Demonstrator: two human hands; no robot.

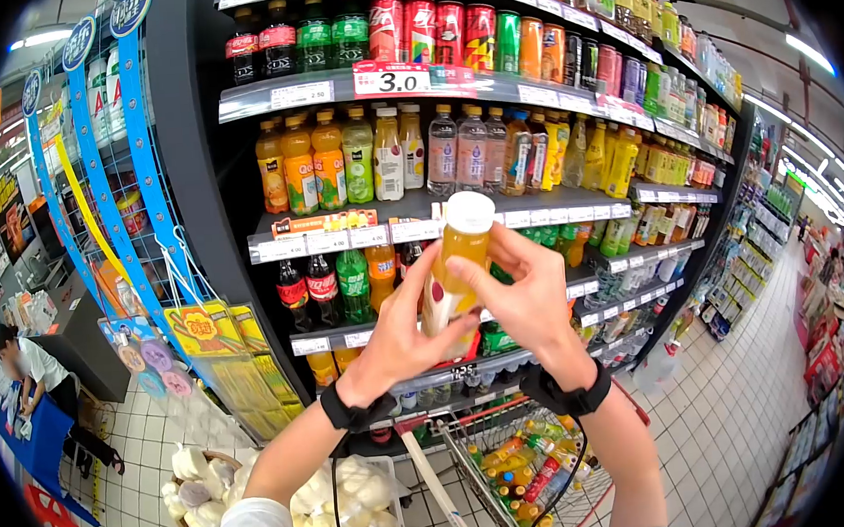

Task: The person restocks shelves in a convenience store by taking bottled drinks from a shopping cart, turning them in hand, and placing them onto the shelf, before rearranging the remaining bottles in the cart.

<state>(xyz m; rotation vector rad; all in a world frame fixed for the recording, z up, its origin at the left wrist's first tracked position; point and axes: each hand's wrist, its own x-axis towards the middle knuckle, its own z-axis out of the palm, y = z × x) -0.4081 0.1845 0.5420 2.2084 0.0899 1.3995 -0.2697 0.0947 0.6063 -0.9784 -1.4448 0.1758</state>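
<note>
Head view: both hands grip one bottle (467,245) of yellow liquid with a white cap (470,212), held up in front of a drinks shelf (415,230) and leaning so that the cap end tips to the right. The left hand (399,331) wraps the lower left side, its thumb across the front near the base; the right hand (538,305) takes the other side, thumb pressed on the front and fingers curled round behind, just below the cap. A good hold here, I judge, stays on the body and leaves the cap alone, since a squeeze on smooth plastic could make it slip or roll. Let the left hand bear the weight low down while the right thumb steadies or turns the bottle; shifting that thumb aside would bare more of the label (439,303), which the hands partly cover. Both wrists wear black bands, the right one (570,394) with a cable (584,447) hanging over a wire cart (465,459) of bottles (524,475), so keep that cable from snagging on its rim.
</note>
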